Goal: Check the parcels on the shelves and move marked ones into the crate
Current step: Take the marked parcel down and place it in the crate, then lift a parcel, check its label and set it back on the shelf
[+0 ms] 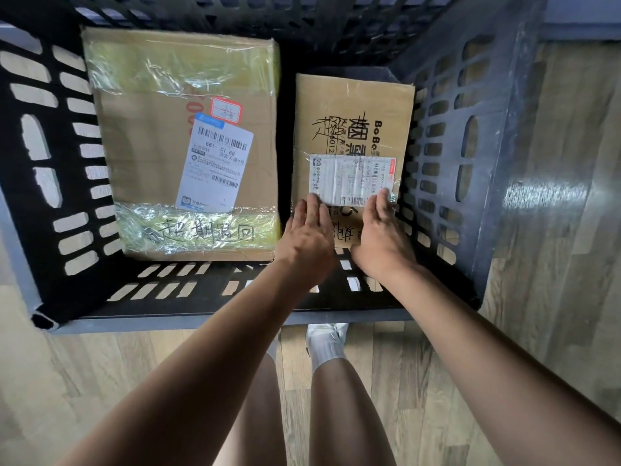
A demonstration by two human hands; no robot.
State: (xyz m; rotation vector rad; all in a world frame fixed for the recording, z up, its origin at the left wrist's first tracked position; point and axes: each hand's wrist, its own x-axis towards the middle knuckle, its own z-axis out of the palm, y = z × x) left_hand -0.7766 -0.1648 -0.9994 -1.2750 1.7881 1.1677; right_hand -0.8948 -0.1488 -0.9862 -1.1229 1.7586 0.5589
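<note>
I look straight down into a dark slotted plastic crate on the floor. A large cardboard parcel with yellow tape, a white label and handwritten marks lies in its left half. A smaller cardboard parcel with black writing and a white label lies in the right half. My left hand rests flat on that parcel's near left edge, fingers straight. My right hand rests flat on its near right part, fingers straight. Both hands cover the parcel's near end.
The crate's near rim crosses under my forearms. Light wooden floor surrounds the crate. My legs and a white sock and shoe stand just in front of it.
</note>
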